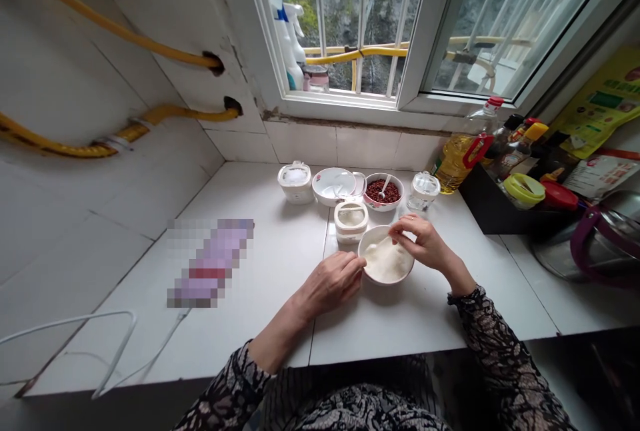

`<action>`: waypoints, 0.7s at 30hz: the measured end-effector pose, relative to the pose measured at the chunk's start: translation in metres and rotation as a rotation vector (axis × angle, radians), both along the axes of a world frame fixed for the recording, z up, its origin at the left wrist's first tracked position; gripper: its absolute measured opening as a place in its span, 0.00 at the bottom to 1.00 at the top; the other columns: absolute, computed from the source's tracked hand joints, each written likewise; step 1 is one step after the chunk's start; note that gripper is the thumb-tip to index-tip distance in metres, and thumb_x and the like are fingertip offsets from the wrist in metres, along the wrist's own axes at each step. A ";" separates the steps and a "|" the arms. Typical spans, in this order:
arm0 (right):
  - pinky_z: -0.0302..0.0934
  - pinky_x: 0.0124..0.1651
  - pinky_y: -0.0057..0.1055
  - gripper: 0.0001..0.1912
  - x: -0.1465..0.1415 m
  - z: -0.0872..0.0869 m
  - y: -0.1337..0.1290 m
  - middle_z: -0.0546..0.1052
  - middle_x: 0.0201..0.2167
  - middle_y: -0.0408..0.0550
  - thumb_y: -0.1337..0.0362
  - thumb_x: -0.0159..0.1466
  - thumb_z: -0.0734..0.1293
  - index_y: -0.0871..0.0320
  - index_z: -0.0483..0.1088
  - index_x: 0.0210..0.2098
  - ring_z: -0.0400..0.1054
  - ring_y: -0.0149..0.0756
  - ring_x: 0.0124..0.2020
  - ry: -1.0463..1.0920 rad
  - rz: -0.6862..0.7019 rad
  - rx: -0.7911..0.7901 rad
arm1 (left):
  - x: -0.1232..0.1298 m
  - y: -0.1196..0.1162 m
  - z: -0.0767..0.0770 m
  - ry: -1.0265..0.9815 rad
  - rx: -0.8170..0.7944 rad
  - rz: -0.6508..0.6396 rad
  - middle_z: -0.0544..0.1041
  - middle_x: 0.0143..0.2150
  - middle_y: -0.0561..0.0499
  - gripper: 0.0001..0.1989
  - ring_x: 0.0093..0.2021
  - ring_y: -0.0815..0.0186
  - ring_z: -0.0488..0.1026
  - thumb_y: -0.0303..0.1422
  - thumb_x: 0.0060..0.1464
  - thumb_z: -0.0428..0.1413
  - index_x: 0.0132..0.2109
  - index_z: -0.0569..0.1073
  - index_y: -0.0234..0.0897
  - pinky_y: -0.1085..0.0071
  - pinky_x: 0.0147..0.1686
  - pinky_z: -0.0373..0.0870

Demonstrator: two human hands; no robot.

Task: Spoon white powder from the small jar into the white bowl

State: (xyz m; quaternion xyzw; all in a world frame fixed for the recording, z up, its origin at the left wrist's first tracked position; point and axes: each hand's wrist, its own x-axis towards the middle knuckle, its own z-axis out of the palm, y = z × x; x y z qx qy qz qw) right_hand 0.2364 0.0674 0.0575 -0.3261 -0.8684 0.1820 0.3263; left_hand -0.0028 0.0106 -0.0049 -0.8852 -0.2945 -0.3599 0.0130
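Note:
A white bowl (387, 279) with pale powder (389, 263) in it stands near the middle of the white counter. My left hand (336, 279) is closed on the bowl's left rim. Over the bowl's upper right side is my right hand (417, 239), its fingers pinched together; what they hold, if anything, is too small to tell. Just behind the bowl sits a square lidded jar (351, 223). Farther back are a bowl of dark red beans (383, 192) with a small white spoon in it, and a white bowl (333, 188) with a clear lid on it.
A white jar (295, 183) and a glass jar (424, 190) stand at the back. To the right are an oil bottle (453, 164), a black box of bottles (485, 201) and a metal pot (595, 244). A blurred purple object (215, 261) with a white cable lies left.

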 end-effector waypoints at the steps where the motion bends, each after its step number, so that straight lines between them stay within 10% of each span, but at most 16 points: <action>1: 0.61 0.46 0.40 0.08 0.001 0.000 0.000 0.79 0.28 0.46 0.69 0.67 0.63 0.55 0.72 0.33 0.69 0.36 0.29 0.001 -0.038 0.036 | 0.000 0.000 0.000 0.003 -0.003 0.002 0.73 0.32 0.49 0.07 0.30 0.64 0.70 0.25 0.65 0.45 0.44 0.67 0.35 0.69 0.30 0.70; 21: 0.62 0.47 0.40 0.06 -0.007 -0.019 -0.008 0.77 0.23 0.42 0.69 0.63 0.64 0.54 0.72 0.32 0.69 0.37 0.29 0.146 -0.172 -0.044 | 0.000 0.000 -0.001 0.007 0.020 0.007 0.73 0.32 0.49 0.08 0.30 0.65 0.70 0.24 0.66 0.44 0.44 0.67 0.35 0.69 0.31 0.70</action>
